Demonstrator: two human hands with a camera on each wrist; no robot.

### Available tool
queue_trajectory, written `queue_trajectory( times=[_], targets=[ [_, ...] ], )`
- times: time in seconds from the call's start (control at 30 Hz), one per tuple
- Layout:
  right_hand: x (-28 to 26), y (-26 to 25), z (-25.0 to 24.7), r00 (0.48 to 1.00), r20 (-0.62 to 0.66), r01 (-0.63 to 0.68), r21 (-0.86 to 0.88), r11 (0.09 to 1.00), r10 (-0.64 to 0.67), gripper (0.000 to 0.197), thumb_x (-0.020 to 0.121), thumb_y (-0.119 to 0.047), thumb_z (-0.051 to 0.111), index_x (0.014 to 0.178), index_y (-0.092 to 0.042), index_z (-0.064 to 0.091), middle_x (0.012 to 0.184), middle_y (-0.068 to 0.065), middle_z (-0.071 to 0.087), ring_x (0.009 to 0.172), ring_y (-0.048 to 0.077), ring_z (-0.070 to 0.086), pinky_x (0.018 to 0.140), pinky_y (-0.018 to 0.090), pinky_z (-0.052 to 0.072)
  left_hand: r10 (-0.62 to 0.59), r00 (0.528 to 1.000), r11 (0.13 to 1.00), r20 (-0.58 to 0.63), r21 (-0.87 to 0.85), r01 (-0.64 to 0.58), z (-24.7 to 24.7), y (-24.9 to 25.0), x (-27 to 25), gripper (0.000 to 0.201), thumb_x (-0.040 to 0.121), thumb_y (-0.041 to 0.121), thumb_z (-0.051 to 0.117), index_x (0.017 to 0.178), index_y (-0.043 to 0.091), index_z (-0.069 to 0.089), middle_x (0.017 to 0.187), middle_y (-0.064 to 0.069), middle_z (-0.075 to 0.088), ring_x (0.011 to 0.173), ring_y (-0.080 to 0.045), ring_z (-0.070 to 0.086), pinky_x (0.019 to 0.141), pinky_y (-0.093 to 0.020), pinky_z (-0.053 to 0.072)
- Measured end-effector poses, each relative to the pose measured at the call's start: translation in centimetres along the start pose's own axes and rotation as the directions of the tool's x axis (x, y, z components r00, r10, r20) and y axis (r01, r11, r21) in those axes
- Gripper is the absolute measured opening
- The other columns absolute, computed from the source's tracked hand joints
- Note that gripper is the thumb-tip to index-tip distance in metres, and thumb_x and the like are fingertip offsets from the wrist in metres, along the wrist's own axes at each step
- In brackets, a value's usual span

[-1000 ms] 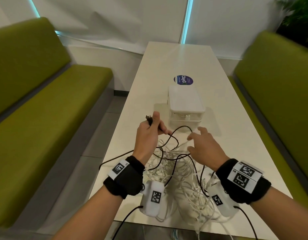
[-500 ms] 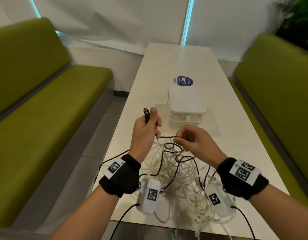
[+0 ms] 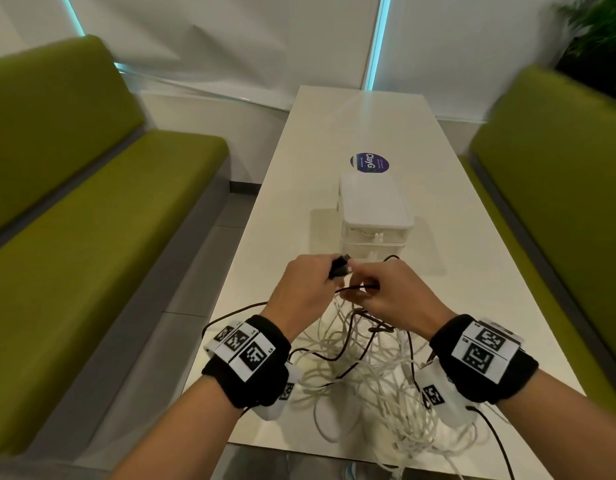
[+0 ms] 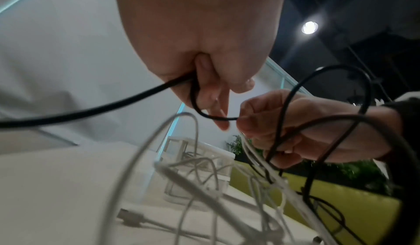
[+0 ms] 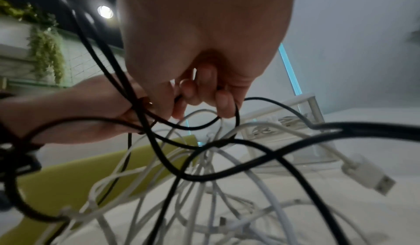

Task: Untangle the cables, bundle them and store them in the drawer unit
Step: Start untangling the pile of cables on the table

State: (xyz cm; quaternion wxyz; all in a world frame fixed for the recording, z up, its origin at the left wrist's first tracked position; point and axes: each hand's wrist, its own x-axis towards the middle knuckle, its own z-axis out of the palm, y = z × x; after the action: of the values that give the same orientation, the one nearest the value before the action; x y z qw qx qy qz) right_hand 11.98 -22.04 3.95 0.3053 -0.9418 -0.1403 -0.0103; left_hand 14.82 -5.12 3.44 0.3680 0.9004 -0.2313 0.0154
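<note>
Black cable runs taut between our two hands above the white table, the untangling step in progress. Our left hand is closed around the cable just behind its black plug, which juts from the fist; the left wrist view shows the cord leaving the curled fingers and looping across to the other hand. Our right hand is closed too, its fingers hooked over a loop of the same black cable, with further black and white strands hanging below. Both hands are raised, nearly touching, just in front of the drawer unit, which stands further along the table with its drawers shut as far as we can tell. White cables lie heaped on the near end of the table, still interlaced with the black one; a white USB plug dangles free in the right wrist view.

We judge the task to be at an early stage: nothing is bundled or stored. The next move likely calls for threading the plug end back through the held loop, then drawing the black cable clear of the white heap without tightening any knot.
</note>
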Motion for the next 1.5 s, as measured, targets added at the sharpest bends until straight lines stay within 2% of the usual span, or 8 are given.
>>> queue_trajectory(
  times=[0.17, 0.3, 0.47, 0.7, 0.83, 1.07, 1.27, 1.5],
  targets=[
    [0.5, 1.4, 1.2, 0.990, 0.134, -0.042, -0.044, 0.998, 0.048, 0.040, 0.081, -0.052, 0.070, 0.064, -0.019, 0.054, 0.059, 0.000, 0.054, 0.054, 0.013, 0.044, 0.055, 0.026, 0.032, -0.054, 0.983, 0.951, 0.178, 0.310, -0.004, -0.8, 0.0, 0.1, 0.033, 0.099, 0.032, 0.045, 0.095, 0.010, 0.068, 0.086, -0.012, 0.068, 0.081, -0.031, 0.062, 0.071, -0.040, 0.048],
    [0.6, 2.1, 3.1, 0.975, 0.203, -0.108, 0.063, 0.992, 0.093, 0.023, 0.083, -0.038, 0.073, 0.073, -0.021, 0.061, 0.072, 0.007, 0.060, 0.062, 0.012, 0.048, 0.065, 0.034, 0.044, -0.111, 0.970, 0.978, 0.218, 0.196, 0.068, -0.2, -0.7, 0.2, 0.034, 0.095, 0.036, 0.048, 0.078, 0.017, 0.070, 0.077, -0.003, 0.071, 0.075, -0.024, 0.062, 0.074, -0.037, 0.049],
    [1.7, 2.7, 4.0, 0.991, 0.130, -0.027, 0.082, 0.996, 0.016, 0.018, 0.080, -0.024, 0.070, 0.075, -0.033, 0.055, 0.075, -0.011, 0.057, 0.074, 0.015, 0.054, 0.072, 0.037, 0.050, -0.114, 0.989, 0.989, 0.099, -0.088, 0.123, -0.8, 0.0, -0.1, 0.052, 0.100, 0.044, 0.046, 0.055, 0.020, 0.059, 0.042, 0.007, 0.046, 0.043, -0.006, 0.045, 0.050, -0.020, 0.029],
    [2.9, 3.7, 1.6, 0.996, 0.010, -0.090, -0.069, 0.994, 0.091, 0.016, 0.088, -0.012, 0.064, 0.089, -0.027, 0.061, 0.095, -0.011, 0.064, 0.090, 0.013, 0.059, 0.083, 0.037, 0.050, -0.146, 0.988, 0.916, -0.045, -0.383, 0.118, -2.1, -0.6, 0.5, 0.053, 0.097, 0.052, 0.046, 0.056, 0.023, 0.065, 0.065, -0.001, 0.065, 0.069, -0.019, 0.062, 0.081, -0.043, 0.052],
    [2.9, 3.6, 1.1, 0.998, -0.048, -0.052, -0.119, 0.992, 0.046, 0.016, 0.087, -0.016, 0.065, 0.099, -0.027, 0.064, 0.100, -0.013, 0.064, 0.095, 0.010, 0.056, 0.094, 0.043, 0.042, -0.191, 0.975, 0.799, -0.117, -0.596, 0.085, -3.3, 0.7, 0.6, 0.048, 0.100, 0.040, 0.044, 0.064, 0.014, 0.061, 0.050, 0.016, 0.056, 0.051, 0.003, 0.049, 0.051, -0.007, 0.039],
    [3.1, 2.8, -0.5, 0.974, -0.221, 0.026, -0.118, 0.993, -0.052, 0.008, 0.089, -0.017, 0.064, 0.094, -0.021, 0.070, 0.094, -0.007, 0.069, 0.088, 0.013, 0.062, 0.080, 0.034, 0.049, -0.291, 0.938, 0.662, -0.190, -0.748, 0.053, -4.5, 0.8, 0.7, 0.036, 0.102, 0.024, 0.046, 0.069, 0.014, 0.058, 0.066, 0.003, 0.057, 0.050, 0.002, 0.048, 0.046, -0.008, 0.032],
    [-0.8, 3.9, 2.2, 0.965, 0.204, -0.056, -0.462, 0.885, 0.167, 0.032, 0.100, -0.040, 0.042, 0.092, -0.018, 0.063, 0.095, -0.001, 0.066, 0.091, 0.024, 0.062, 0.070, 0.035, 0.046, -0.320, 0.939, 0.920, -0.121, -0.278, 0.278, -1.8, -2.9, -0.8, 0.035, 0.101, 0.039, 0.046, 0.087, 0.022, 0.073, 0.078, 0.013, 0.068, 0.084, -0.008, 0.063, 0.069, -0.020, 0.041],
    [0.1, 1.6, 1.0, 1.000, 0.003, -0.017, -0.618, 0.786, 0.025, 0.023, 0.094, -0.020, 0.050, 0.077, -0.012, 0.063, 0.082, 0.008, 0.067, 0.084, 0.030, 0.058, 0.063, 0.032, 0.032, 0.080, 0.978, 0.971, -0.195, -0.206, -0.121, -0.4, -0.9, -1.3, 0.044, 0.093, 0.000, 0.054, 0.125, 0.028, 0.062, 0.126, 0.019, 0.059, 0.097, 0.006, 0.061, 0.090, -0.018, 0.049]
  ],
)
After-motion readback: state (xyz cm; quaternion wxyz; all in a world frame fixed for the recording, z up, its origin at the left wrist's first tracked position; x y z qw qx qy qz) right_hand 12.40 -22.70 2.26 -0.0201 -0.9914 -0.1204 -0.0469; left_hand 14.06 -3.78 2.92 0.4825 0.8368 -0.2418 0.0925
